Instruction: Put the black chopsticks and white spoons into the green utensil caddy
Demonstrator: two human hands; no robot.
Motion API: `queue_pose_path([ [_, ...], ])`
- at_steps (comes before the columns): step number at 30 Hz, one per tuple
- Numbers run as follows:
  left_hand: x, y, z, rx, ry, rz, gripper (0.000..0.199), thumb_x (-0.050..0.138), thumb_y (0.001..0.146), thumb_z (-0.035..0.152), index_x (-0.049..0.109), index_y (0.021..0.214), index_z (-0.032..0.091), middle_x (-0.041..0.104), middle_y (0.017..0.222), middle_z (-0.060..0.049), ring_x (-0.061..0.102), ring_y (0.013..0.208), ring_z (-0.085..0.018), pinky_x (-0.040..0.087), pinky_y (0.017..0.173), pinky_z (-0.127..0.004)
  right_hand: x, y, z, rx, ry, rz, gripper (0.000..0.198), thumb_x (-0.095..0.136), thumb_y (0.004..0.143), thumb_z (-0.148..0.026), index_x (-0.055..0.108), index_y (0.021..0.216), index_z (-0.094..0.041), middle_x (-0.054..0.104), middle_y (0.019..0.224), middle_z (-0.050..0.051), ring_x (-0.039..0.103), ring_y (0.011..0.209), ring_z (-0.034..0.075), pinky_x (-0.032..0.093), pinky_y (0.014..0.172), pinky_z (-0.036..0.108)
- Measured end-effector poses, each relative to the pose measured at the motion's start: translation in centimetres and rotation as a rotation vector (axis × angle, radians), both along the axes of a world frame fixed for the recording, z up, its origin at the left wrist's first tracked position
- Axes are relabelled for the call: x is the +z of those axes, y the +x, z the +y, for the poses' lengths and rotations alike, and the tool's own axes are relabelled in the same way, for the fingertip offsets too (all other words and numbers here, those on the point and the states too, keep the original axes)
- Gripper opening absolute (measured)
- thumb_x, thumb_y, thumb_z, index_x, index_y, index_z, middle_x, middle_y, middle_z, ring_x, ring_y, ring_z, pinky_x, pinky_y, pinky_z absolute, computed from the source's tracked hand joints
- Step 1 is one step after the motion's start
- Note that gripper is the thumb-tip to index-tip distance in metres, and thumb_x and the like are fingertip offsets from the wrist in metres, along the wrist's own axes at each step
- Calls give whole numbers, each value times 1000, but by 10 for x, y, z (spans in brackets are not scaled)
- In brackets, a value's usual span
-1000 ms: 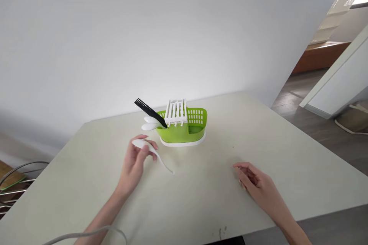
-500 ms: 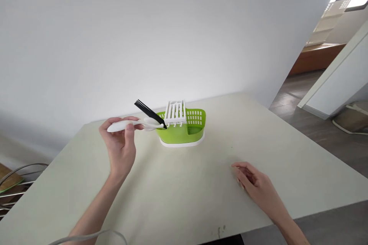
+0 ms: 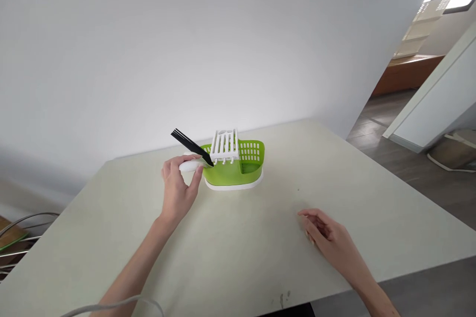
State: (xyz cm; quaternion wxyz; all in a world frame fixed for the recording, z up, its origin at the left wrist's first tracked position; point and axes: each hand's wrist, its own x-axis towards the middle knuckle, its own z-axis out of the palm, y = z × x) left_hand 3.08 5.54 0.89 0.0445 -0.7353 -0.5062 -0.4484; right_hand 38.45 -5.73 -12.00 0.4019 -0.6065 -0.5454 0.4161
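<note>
My left hand (image 3: 180, 185) pinches a white-handled utensil (image 3: 189, 165) between thumb and fingers, at the left end of a green caddy (image 3: 226, 176). The utensil's far end points at the caddy; my fingers cover part of it, so its kind is unclear. A black slotted utensil (image 3: 189, 144) leans out of that same end, up and to the left. On top of the caddy sits a white slatted rack (image 3: 224, 144) with small hooks along its front. My right hand (image 3: 327, 237) rests on the table with fingers loosely curled in and nothing visible in them.
The pale table (image 3: 238, 237) meets a white wall (image 3: 223, 49) behind the caddy. A grey cable (image 3: 122, 301) crosses near my left forearm. Metal wire racking (image 3: 22, 245) stands off the table's left edge, and a grey floor (image 3: 394, 153) shows at the right.
My left hand has moved right, toward the caddy, carrying the white-handled utensil with it. My right hand stays where it was.
</note>
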Motion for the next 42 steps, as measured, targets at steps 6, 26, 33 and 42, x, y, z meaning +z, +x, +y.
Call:
queue_pose_path([
  [6, -10, -2, 11, 13, 0, 108, 30, 60, 101, 35, 51, 129, 25, 69, 140, -12, 36, 153, -32, 23, 120, -57, 2, -1, -1, -4, -2, -3, 45, 52, 101, -64, 68, 109, -23, 56, 69, -1, 53, 63, 17, 43, 57, 28],
  [26, -78, -20, -21, -65, 141, 56, 36, 66, 91, 21, 45, 121, 22, 52, 101, -5, 55, 80, -17, 51, 72, -33, 6, 0, -2, -34, 27, -59, 42, 55, 100, -62, 71, 106, -24, 61, 68, 0, 57, 60, 18, 46, 54, 27],
  [33, -104, -32, -24, -112, -456, 2, 28, 52, 98, 27, 31, 79, 25, 26, 65, 9, 25, 57, -10, 27, 55, -23, 3, 1, -4, -63, 22, -65, 43, 57, 98, -63, 72, 105, -23, 62, 66, 0, 59, 60, 17, 50, 55, 25],
  [42, -110, -33, -33, -325, -282, 352, 30, 43, 80, 1, 23, 72, 22, 23, 62, 7, 17, 59, -11, 18, 55, -28, -7, 6, -6, -54, 34, -60, 44, 61, 96, -65, 73, 106, -24, 64, 65, 1, 63, 58, 18, 52, 52, 23],
])
